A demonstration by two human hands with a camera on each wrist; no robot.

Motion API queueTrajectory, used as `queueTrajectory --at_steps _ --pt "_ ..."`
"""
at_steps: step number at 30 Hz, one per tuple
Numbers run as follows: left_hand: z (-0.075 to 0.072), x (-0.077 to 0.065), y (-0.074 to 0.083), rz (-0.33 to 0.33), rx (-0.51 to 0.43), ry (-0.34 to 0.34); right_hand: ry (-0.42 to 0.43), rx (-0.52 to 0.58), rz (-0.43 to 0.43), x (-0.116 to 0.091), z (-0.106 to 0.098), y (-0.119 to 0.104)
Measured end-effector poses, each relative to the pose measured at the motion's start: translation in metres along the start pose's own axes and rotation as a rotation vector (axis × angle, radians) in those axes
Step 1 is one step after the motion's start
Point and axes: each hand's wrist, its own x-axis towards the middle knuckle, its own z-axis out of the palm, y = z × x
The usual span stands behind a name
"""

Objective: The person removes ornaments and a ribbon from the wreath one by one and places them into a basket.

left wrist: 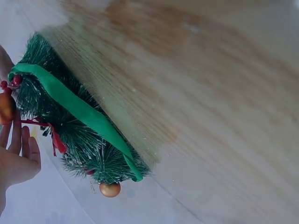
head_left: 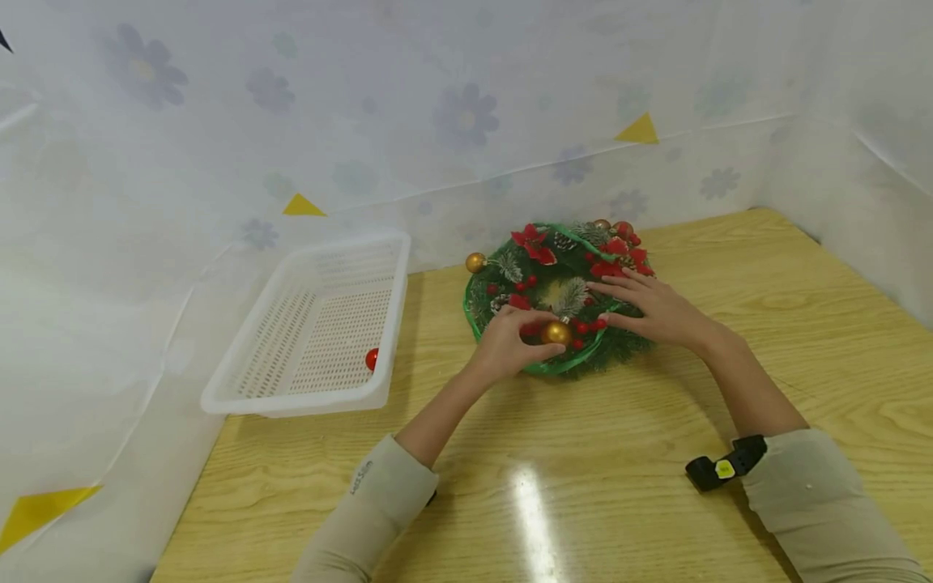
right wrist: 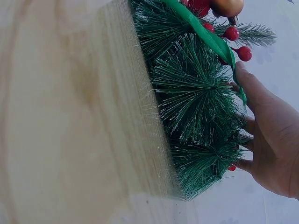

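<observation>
A green Christmas wreath [head_left: 628, 344] lies on the table, trimmed with red poinsettias [head_left: 534, 244], pinecones, red berries [right wrist: 244, 53] and a green ribbon [left wrist: 70, 100]. At its near side my left hand [head_left: 503, 344] holds a gold bauble [head_left: 557, 334] between thumb and fingers. My right hand [head_left: 659, 312] rests on the wreath's right side with its fingers spread. In the right wrist view its thumb touches the ribbon, while the other fingertips are partly hidden behind the needles. Another gold bauble [head_left: 475, 262] sits at the wreath's left edge.
To the left stands a white plastic basket [head_left: 397, 324] with perforated sides, holding a red bauble [head_left: 372, 359]. The wooden table [head_left: 598, 478] runs back to a pale flowered sheet [head_left: 408, 121] marked with yellow triangles. A black strap [head_left: 729, 465] is on the right wrist.
</observation>
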Motion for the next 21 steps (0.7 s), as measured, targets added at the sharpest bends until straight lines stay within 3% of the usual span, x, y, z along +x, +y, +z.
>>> queueTrajectory --at_steps 7,14,21 --pt "-0.0028 0.0019 0.0033 -0.021 -0.029 0.002 0.012 0.004 -0.006 0.0004 -0.0003 0.0003" --pt "-0.0049 0.0038 0.0045 0.019 -0.042 0.030 0.007 -0.004 0.000 -0.0002 0.0010 -0.0001" --pt "-0.0063 0.0039 0.0041 0.015 -0.072 0.044 0.007 -0.004 -0.002 0.0004 0.0023 0.0010"
